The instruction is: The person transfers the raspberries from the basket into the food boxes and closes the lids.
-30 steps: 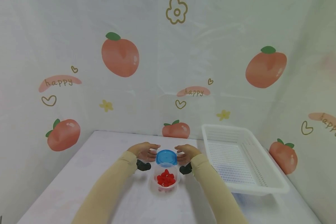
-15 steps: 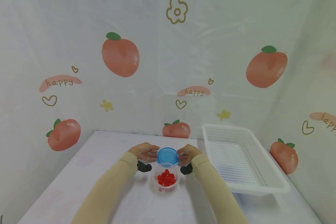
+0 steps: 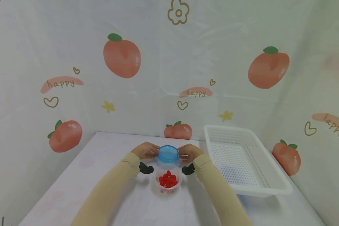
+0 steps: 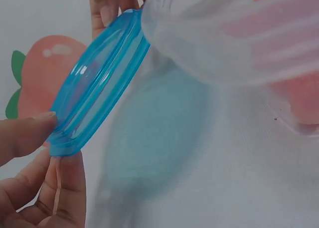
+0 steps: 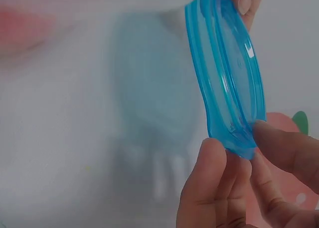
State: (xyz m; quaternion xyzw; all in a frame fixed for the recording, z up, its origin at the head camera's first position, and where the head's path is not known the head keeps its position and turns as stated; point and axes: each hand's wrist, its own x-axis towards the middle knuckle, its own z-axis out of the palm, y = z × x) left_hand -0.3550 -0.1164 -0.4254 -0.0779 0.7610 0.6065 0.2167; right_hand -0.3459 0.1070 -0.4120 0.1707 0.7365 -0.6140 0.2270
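A round translucent blue lid is held up off the table between both hands, its shadow on the cloth below. At its left edge my left hand pinches the rim; the thumb and fingers grip it in the left wrist view. My right hand pinches the opposite edge, thumb on one face and fingers on the other. Just nearer than the lid stands a clear plastic bowl, apart from both hands. Several small red pieces lie inside it.
A white perforated plastic basket sits on the right of the table, beside my right forearm. White cloth covers the table. Behind it hangs a fruit-print curtain.
Both hands have closed in on the blue lid and taken its edges. The lid has risen off the table and tilted. The bowl has stayed put.
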